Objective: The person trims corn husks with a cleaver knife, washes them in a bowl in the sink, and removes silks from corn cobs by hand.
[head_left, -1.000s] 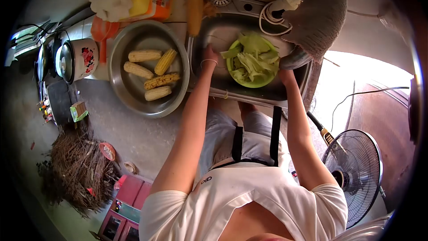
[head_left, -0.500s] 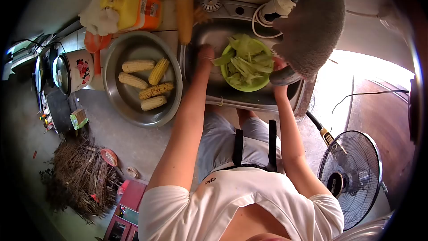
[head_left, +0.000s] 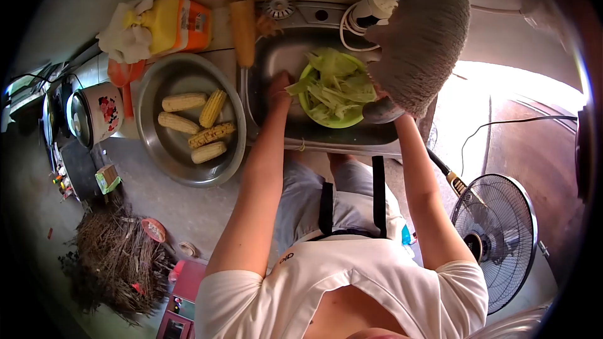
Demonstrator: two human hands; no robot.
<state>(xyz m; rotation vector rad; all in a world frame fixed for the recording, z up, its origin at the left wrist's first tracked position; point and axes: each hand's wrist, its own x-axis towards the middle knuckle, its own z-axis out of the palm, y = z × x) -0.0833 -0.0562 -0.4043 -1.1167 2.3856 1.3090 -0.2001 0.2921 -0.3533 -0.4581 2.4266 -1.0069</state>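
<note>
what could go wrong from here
Some green leaves stick out past the rim of the green bowl, so a few might spill into the sink if it is tilted or jolted.

The metal basin juts out past the counter's front edge; a knock could tip it and drop the corn cobs.

The grey cloth hangs near the bowl's right side in this view and might get in the way.

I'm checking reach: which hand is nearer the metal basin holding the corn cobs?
Left. The left hand is in the sink, right of the metal basin; the partly hidden right hand is farther off, by the right side of the green bowl.
</note>
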